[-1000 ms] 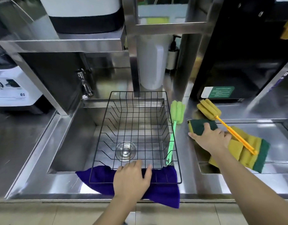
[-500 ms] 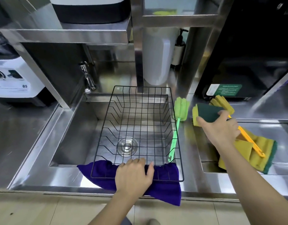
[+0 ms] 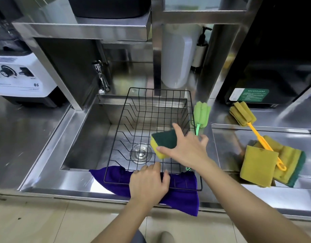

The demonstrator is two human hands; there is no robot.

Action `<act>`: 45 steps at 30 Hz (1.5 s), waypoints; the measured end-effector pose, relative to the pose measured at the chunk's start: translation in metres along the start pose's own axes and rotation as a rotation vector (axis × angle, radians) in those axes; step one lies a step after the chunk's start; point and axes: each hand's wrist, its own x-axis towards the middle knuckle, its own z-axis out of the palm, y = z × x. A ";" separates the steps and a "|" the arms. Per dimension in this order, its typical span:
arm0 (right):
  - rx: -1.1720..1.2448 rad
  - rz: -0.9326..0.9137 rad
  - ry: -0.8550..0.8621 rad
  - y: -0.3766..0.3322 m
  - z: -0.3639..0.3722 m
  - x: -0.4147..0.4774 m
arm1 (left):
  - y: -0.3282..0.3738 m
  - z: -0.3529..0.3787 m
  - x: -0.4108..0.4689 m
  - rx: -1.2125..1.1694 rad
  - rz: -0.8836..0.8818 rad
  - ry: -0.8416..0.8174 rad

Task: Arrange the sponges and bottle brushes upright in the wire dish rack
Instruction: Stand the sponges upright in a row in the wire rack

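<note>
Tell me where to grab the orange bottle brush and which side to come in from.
Take the orange bottle brush by the bare middle of its thin handle, coming from above with the right hand once that hand has set down its sponge. The brush lies flat and slanted: its foam head rests on the counter, while its handle end lies across the stacked sponges, so the handle's middle is probably easiest to pinch.

— What is just left of the right hand (image 3: 186,149) and its grip?
— A round shiny drain (image 3: 141,153), down in the steel sink (image 3: 84,137).
— And nearer to us than the grip?
— A purple cloth (image 3: 179,195), hanging over the sink's front edge.
— Far off to the left?
— A white machine (image 3: 19,81) with a black dial. A silver tap (image 3: 101,79) is back and left.
— Behind the grip?
— A big white tube (image 3: 177,58) and a pump bottle (image 3: 201,50) beside it. Back and right is a green label (image 3: 248,95).
</note>
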 end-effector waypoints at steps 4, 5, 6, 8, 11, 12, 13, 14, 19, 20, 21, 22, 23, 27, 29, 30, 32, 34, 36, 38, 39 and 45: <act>-0.314 -0.090 -0.081 0.002 0.021 -0.004 | -0.002 0.003 -0.001 -0.014 -0.009 -0.025; -0.377 -0.124 -0.093 0.002 0.023 -0.005 | -0.002 0.003 -0.001 -0.014 -0.011 -0.026; -0.416 -0.152 -0.107 0.002 0.023 -0.004 | -0.002 0.002 -0.001 -0.012 -0.011 -0.023; -0.440 -0.191 -0.160 0.003 0.018 0.000 | -0.001 0.001 -0.001 -0.013 -0.004 -0.012; -0.393 -0.269 -0.273 0.008 0.005 0.014 | -0.001 0.000 -0.001 -0.024 0.005 0.001; -0.374 -0.305 -0.304 0.010 0.002 0.020 | -0.001 0.001 -0.001 -0.028 0.008 0.004; -0.360 -0.334 -0.332 0.010 -0.001 0.027 | -0.001 0.001 -0.001 -0.033 0.009 0.006; -0.354 -0.350 -0.366 0.010 -0.004 0.033 | -0.001 0.001 -0.001 -0.038 0.010 0.008; -0.349 -0.364 -0.462 0.005 -0.007 0.048 | -0.002 0.002 -0.001 -0.030 0.010 0.012; -0.351 -0.382 -0.437 0.004 -0.006 0.049 | -0.002 0.002 -0.001 -0.027 0.009 0.008; -0.341 -0.396 -0.402 0.004 -0.004 0.049 | -0.002 0.003 -0.001 -0.025 0.006 0.006; -0.311 -0.400 -0.367 0.004 -0.003 0.049 | -0.002 0.003 -0.001 -0.026 0.005 0.006; -0.266 -0.389 -0.337 0.004 -0.003 0.048 | -0.002 0.002 -0.001 -0.028 0.006 0.007; -0.232 -0.342 -0.256 0.003 0.000 0.042 | -0.002 0.002 -0.001 -0.018 0.015 0.006; -0.395 -0.356 -0.349 0.004 0.006 0.038 | -0.003 0.002 -0.002 -0.021 0.016 -0.001; -0.443 -0.346 -0.416 0.005 0.008 0.036 | -0.003 0.002 -0.001 -0.022 0.017 -0.005; -0.477 -0.312 -0.501 0.006 0.010 0.035 | -0.003 0.002 -0.002 -0.032 0.025 -0.006; -0.518 -0.294 -0.502 0.005 0.008 0.035 | -0.002 0.002 -0.003 -0.051 0.031 -0.003; -0.579 -0.288 -0.492 0.003 0.008 0.036 | -0.002 0.002 -0.003 -0.060 0.032 0.008; -0.633 -0.298 -0.499 0.000 0.012 0.037 | -0.003 0.001 -0.003 -0.057 0.038 0.027; -0.645 -0.305 -0.507 0.000 0.014 0.037 | -0.004 0.001 -0.003 -0.048 0.055 0.037; -0.293 -0.299 -0.493 0.020 0.001 0.035 | 0.007 0.003 -0.006 0.002 0.283 0.011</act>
